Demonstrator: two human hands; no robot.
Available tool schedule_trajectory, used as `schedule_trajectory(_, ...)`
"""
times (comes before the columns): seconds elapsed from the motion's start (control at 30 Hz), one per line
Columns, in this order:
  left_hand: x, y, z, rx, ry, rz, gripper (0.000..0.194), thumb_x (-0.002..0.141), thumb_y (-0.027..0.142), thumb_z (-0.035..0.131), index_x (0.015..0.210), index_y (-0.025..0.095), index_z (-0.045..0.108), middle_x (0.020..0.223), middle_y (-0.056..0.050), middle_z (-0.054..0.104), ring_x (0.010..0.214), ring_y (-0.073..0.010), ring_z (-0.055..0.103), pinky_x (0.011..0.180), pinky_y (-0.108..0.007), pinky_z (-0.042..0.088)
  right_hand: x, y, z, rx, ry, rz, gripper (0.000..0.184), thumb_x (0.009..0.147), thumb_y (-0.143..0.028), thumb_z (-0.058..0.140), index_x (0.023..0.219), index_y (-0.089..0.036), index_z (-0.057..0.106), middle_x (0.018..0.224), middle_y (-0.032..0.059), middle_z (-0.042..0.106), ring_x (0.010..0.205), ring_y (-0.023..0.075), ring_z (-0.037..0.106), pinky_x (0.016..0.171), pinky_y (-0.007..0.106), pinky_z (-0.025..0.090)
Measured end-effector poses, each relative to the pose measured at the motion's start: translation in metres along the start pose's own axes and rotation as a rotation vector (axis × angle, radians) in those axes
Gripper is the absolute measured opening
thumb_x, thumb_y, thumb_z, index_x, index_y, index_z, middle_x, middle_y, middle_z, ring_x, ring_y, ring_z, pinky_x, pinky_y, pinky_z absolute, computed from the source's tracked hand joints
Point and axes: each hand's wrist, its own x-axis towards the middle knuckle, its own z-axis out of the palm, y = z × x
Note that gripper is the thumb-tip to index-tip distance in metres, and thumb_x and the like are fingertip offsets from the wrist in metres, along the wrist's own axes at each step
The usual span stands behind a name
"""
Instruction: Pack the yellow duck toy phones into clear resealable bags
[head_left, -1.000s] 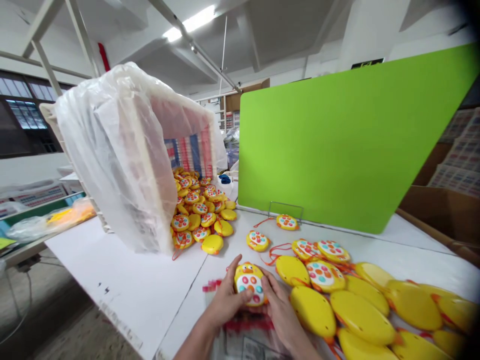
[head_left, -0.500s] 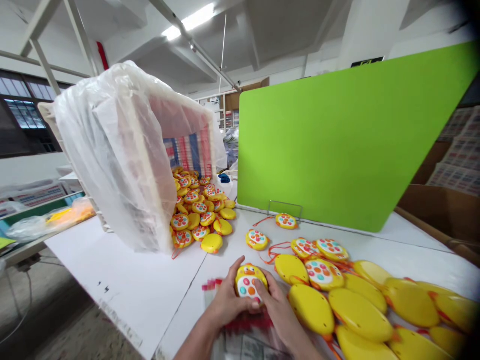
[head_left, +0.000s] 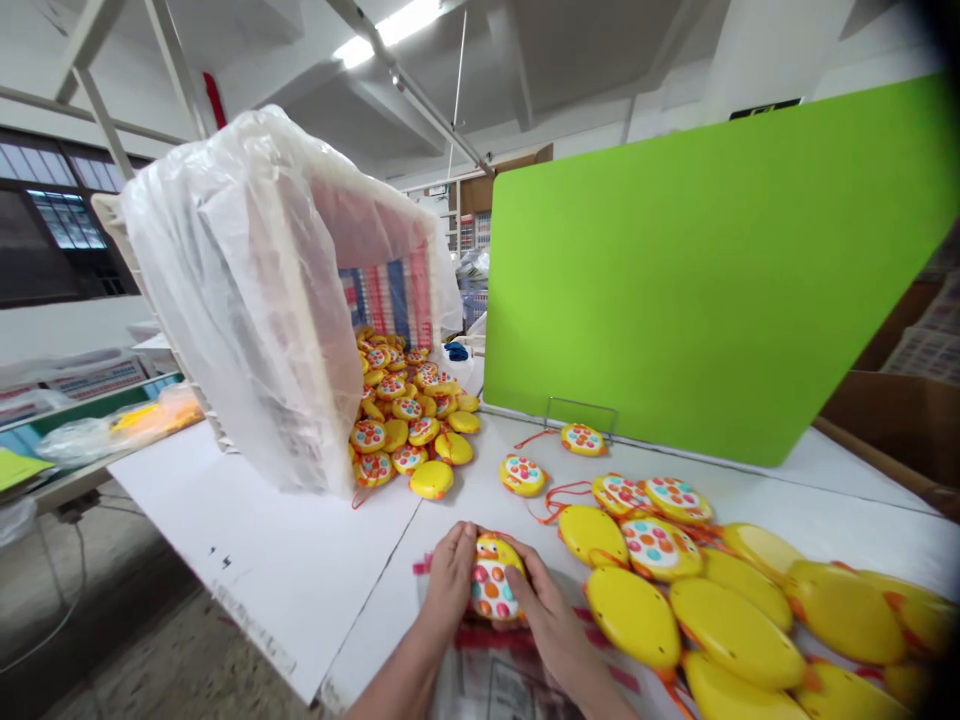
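Between my two hands is a yellow duck-shaped toy [head_left: 495,578] with a white front and colored round buttons, face up. My left hand [head_left: 451,575] grips its left edge. My right hand [head_left: 541,600] wraps its right side, the thumb lying over the buttons. Under my hands lies a clear plastic bag [head_left: 495,680] with red markings, partly covered by my forearms. Just right of my hands, several more duck toys [head_left: 631,615] lie in a spread, many with their plain yellow backs up. A single duck toy [head_left: 523,475] rests face up beyond my hands.
A white crate [head_left: 300,300] wrapped in plastic lies on its side at left, with a heap of duck toys [head_left: 409,408] spilling from it. A green board [head_left: 675,280] stands behind the white table [head_left: 300,540], near a wire stand [head_left: 581,405]. At far right is a cardboard box [head_left: 885,420].
My left hand's fingers have shifted up along the toy's side, and my left thumb no longer lies across its front. The toy is still between both hands. The view has shifted slightly.
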Motion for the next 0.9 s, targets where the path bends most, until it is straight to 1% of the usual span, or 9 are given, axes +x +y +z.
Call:
schedule_trajectory(0.07, -0.001, -0.003, 0.000, -0.044, -0.019, -0.027, 0.046, 0.082, 0.060, 0.049, 0.082, 0.015, 0.060, 0.074, -0.003, 0.063, 0.069, -0.0168, 0.056, 0.064, -0.028, 0.045, 0.003, 0.005, -0.002, 0.034, -0.002, 0.037, 0.060, 0.073, -0.061, 0.063, 0.120, -0.025, 0.054, 0.122, 0.0084, 0.059, 0.091, 0.0263, 0.064, 0.054, 0.033, 0.058)
schedule_trajectory(0.17, -0.002, -0.007, 0.000, -0.114, -0.017, -0.074, 0.052, 0.083, 0.062, 0.048, 0.093, 0.014, 0.063, 0.081, -0.005, 0.066, 0.074, -0.0183, 0.059, 0.070, -0.030, 0.046, 0.006, 0.011, -0.005, 0.072, 0.006, 0.050, 0.058, 0.076, -0.060, 0.060, 0.121, -0.024, 0.051, 0.112, 0.0080, 0.064, 0.081, 0.0237, 0.065, 0.053, 0.033, 0.057)
schedule_trajectory(0.33, -0.001, -0.010, -0.002, -0.214, -0.096, -0.096, 0.058, 0.080, 0.065, 0.050, 0.104, 0.014, 0.063, 0.086, -0.006, 0.066, 0.076, -0.0182, 0.059, 0.069, -0.030, 0.046, 0.007, 0.012, -0.006, 0.125, 0.050, 0.051, 0.059, 0.073, -0.060, 0.064, 0.119, -0.024, 0.053, 0.103, 0.0059, 0.068, 0.078, 0.0230, 0.066, 0.053, 0.031, 0.056)
schedule_trajectory(0.4, -0.001, -0.010, -0.002, -0.221, -0.141, -0.101, 0.058, 0.077, 0.063, 0.057, 0.109, 0.014, 0.061, 0.089, -0.006, 0.066, 0.077, -0.0180, 0.059, 0.070, -0.029, 0.046, 0.007, 0.010, -0.006, 0.139, 0.069, 0.052, 0.060, 0.071, -0.060, 0.066, 0.118, -0.025, 0.055, 0.103, 0.0054, 0.068, 0.079, 0.0231, 0.066, 0.054, 0.031, 0.056)
schedule_trajectory(0.5, -0.001, -0.011, -0.002, -0.199, -0.198, -0.103, 0.062, 0.070, 0.054, 0.071, 0.117, 0.018, 0.056, 0.095, -0.004, 0.065, 0.081, -0.0180, 0.060, 0.073, -0.029, 0.047, 0.007, 0.011, -0.008, 0.151, 0.079, 0.037, 0.060, 0.070, -0.060, 0.067, 0.119, -0.026, 0.055, 0.105, 0.0048, 0.068, 0.082, 0.0234, 0.066, 0.056, 0.031, 0.057)
schedule_trajectory(0.57, -0.002, -0.010, -0.001, -0.182, -0.203, -0.103, 0.057, 0.070, 0.049, 0.072, 0.116, 0.019, 0.055, 0.094, -0.003, 0.065, 0.079, -0.0168, 0.060, 0.072, -0.028, 0.047, 0.008, 0.013, -0.010, 0.138, 0.065, 0.026, 0.059, 0.073, -0.059, 0.065, 0.121, -0.027, 0.055, 0.108, 0.0048, 0.067, 0.085, 0.0233, 0.065, 0.057, 0.030, 0.057)
schedule_trajectory(0.67, -0.002, -0.010, 0.000, -0.184, -0.184, -0.109, 0.048, 0.074, 0.048, 0.069, 0.109, 0.018, 0.056, 0.089, -0.002, 0.064, 0.074, -0.0149, 0.059, 0.068, -0.026, 0.047, 0.008, 0.016, -0.011, 0.120, 0.034, 0.021, 0.056, 0.076, -0.058, 0.062, 0.123, -0.027, 0.054, 0.113, 0.0054, 0.065, 0.087, 0.0227, 0.065, 0.056, 0.029, 0.057)
schedule_trajectory(0.8, -0.001, -0.008, -0.001, -0.192, -0.182, -0.094, 0.047, 0.074, 0.048, 0.070, 0.108, 0.019, 0.056, 0.092, -0.002, 0.064, 0.078, -0.0159, 0.059, 0.071, -0.027, 0.047, 0.008, 0.012, -0.011, 0.114, 0.000, 0.006, 0.060, 0.073, -0.055, 0.067, 0.124, -0.027, 0.053, 0.115, 0.0056, 0.064, 0.083, 0.0221, 0.065, 0.055, 0.030, 0.057)
schedule_trajectory(0.9, 0.000, -0.008, -0.001, -0.192, -0.183, -0.107, 0.048, 0.074, 0.050, 0.069, 0.109, 0.019, 0.057, 0.092, -0.002, 0.064, 0.078, -0.0165, 0.059, 0.072, -0.028, 0.047, 0.006, 0.006, -0.010, 0.083, 0.010, -0.007, 0.063, 0.071, -0.053, 0.069, 0.126, -0.027, 0.052, 0.116, 0.0057, 0.063, 0.081, 0.0221, 0.064, 0.054, 0.032, 0.057)
